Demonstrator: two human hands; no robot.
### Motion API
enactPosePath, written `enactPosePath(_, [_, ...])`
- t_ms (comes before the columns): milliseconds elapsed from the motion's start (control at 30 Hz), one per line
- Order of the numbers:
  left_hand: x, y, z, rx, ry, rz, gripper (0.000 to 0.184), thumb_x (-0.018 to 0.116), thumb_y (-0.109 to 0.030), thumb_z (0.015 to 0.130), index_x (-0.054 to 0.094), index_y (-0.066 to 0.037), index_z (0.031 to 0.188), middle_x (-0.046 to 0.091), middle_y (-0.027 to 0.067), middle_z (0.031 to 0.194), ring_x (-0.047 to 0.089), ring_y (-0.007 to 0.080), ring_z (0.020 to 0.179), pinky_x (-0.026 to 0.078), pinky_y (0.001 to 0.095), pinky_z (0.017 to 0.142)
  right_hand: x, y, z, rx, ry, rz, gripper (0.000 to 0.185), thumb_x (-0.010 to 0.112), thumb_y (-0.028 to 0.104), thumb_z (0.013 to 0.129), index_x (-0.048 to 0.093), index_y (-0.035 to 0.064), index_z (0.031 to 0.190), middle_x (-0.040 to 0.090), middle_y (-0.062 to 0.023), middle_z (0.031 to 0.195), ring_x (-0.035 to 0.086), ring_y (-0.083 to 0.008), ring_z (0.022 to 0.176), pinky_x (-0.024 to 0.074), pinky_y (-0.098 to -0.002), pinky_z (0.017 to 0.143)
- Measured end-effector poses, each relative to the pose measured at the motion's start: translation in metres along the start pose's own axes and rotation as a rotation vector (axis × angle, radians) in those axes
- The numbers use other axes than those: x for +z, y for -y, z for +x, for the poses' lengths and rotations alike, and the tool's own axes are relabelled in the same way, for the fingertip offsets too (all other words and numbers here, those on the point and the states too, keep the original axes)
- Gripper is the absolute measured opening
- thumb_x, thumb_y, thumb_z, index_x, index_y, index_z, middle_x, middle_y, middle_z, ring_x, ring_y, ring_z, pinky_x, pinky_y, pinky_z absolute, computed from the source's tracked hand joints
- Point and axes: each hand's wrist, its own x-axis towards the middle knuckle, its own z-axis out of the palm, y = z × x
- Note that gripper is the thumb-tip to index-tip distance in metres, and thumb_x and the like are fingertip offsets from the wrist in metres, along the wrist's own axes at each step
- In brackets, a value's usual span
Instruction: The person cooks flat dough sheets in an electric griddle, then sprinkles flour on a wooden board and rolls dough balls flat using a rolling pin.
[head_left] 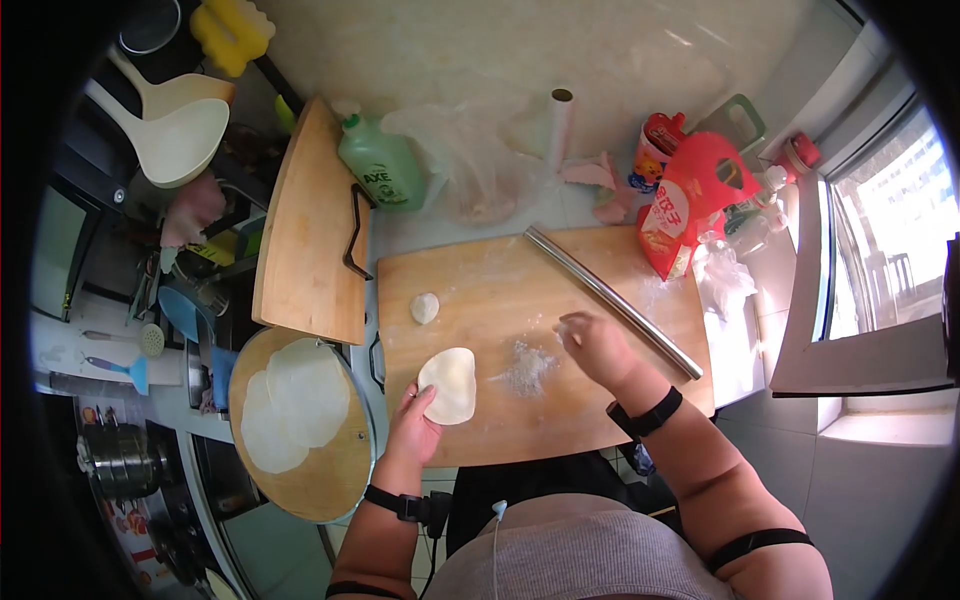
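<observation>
My left hand [415,425] holds a flat dough disc [450,388] by its lower left edge, thumb on top, over the front left of the wooden board [480,440]. On the right, my right hand [592,347] is closed above the board, near a patch of white flour [529,370]; whether its fingertips pinch anything is too small to tell. A small dough ball [425,308] rests on the board behind the disc. Beyond my right hand a metal rolling pin [612,301] lies diagonally.
At the left, overlapping dough sheets [295,405] lie on a round wooden board [345,475]. An upright cutting board [315,230] and green bottle [385,170] stand behind. A red flour bag [690,205] sits at the back right, beside the window [890,200].
</observation>
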Motion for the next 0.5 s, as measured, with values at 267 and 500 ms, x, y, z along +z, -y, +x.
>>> enactPosePath(267, [0.019,0.018,0.012,0.389,-0.14,0.98,0.032,0.047,-0.013,0.097,0.048,-0.001,0.127,0.06,0.0138,0.119,0.06,0.0289,0.109,0.048,0.0349,0.093,-0.031,-0.048,-0.034,0.153,-0.255,-0.373,0.045,0.065,0.008,0.074,0.055,0.0039,0.117,0.051,-0.0236,0.126,0.051,-0.0395,0.114,0.0445,-0.0442,0.097])
enactPosePath(500, [0.022,0.105,0.031,0.703,0.285,1.722,0.044,0.039,-0.007,0.093,0.041,-0.006,0.137,0.044,0.0174,0.143,0.034,0.0303,0.138,0.023,0.0479,0.113,-0.033,-0.081,-0.072,0.338,-0.233,-0.392,0.055,0.065,0.009,0.074,0.049,0.0017,0.125,0.049,-0.0215,0.126,0.048,-0.0376,0.118,0.0392,-0.0459,0.101])
